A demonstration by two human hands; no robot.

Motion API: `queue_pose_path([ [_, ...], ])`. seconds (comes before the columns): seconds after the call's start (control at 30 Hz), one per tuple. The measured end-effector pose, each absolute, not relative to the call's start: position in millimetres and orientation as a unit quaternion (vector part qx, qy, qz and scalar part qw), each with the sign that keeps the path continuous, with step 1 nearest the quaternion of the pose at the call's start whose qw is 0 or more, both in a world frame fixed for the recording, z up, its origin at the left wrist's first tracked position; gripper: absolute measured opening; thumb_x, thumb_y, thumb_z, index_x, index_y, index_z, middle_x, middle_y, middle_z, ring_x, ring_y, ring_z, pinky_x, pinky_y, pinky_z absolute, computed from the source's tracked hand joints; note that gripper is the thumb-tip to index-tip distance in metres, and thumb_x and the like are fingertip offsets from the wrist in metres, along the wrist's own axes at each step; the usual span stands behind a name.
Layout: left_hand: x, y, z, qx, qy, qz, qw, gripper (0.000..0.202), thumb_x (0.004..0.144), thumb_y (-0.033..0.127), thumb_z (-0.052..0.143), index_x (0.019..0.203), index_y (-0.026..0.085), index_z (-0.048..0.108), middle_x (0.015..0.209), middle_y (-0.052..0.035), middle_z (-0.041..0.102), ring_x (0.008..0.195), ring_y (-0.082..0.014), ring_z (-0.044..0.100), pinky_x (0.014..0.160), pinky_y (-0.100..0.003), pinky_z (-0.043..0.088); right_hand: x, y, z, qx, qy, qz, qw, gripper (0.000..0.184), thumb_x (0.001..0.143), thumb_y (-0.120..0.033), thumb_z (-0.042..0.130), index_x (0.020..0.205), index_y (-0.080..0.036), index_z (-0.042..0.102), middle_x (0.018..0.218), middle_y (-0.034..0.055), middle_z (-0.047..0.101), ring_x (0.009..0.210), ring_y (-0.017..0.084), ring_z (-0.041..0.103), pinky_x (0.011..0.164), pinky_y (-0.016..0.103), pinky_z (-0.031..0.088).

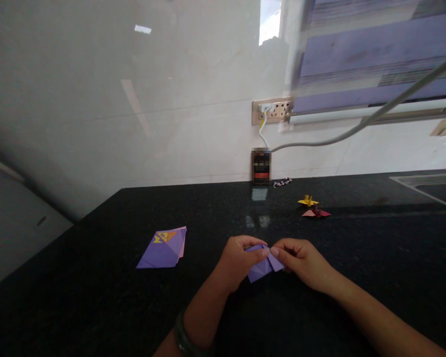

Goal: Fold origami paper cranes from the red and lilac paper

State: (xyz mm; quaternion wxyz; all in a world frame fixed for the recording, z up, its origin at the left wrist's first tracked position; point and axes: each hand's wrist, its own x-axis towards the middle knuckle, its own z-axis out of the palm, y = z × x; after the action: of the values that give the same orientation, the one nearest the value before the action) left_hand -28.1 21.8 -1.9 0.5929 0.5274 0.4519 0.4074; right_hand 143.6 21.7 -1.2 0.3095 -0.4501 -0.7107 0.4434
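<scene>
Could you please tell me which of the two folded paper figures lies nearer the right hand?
The red-and-pink figure; the yellow figure lies behind it, farther from the right hand.

No legible text, labels or numbers.

A glossy, pale tiled wall (193, 69) catches bright reflections (270, 22) behind a black speckled countertop (96, 238). A purple striped panel (367, 54) covers the upper right, beside a socket plate (271, 110); a pale-rimmed sink (405, 184) edges the far right.
</scene>
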Motion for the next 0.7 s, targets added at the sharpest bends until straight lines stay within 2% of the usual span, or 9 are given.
queue_pose_path([
  [0.1,-30.1,22.6,-2.0,0.512,0.438,0.405,0.618,0.026,0.063,0.027,0.064,0.084,0.011,0.064,0.073,-0.0064,0.063,0.06,-0.0136,0.053,0.055,-0.024,0.037,145.2,23.1,-3.0,-0.45,-0.688,0.476,0.313,0.03,0.079,-0.041,0.045,0.066,-0.015,0.055,0.053,-0.0035,0.046,0.047,0.009,0.045,0.046,0.019,0.037],
  [0.27,-29.8,23.0,-0.2,0.524,0.483,0.404,0.573,0.022,0.065,0.032,0.06,0.07,0.011,0.065,0.06,-0.0037,0.059,0.053,-0.0121,0.048,0.05,-0.023,0.034,146.4,24.3,-6.1,-0.448,-0.685,0.484,0.309,0.031,0.079,-0.042,0.045,0.066,-0.016,0.053,0.053,-0.0038,0.044,0.047,0.009,0.045,0.045,0.019,0.038],
  [0.7,-27.8,25.0,-8.3,0.485,0.439,0.417,0.631,0.021,0.068,0.031,0.056,0.071,0.011,0.063,0.061,-0.0028,0.057,0.054,-0.0112,0.047,0.051,-0.023,0.034,145.5,24.7,-5.2,-0.452,-0.69,0.471,0.311,0.028,0.079,-0.039,0.046,0.066,-0.015,0.054,0.053,-0.004,0.044,0.046,0.008,0.044,0.044,0.019,0.037],
])
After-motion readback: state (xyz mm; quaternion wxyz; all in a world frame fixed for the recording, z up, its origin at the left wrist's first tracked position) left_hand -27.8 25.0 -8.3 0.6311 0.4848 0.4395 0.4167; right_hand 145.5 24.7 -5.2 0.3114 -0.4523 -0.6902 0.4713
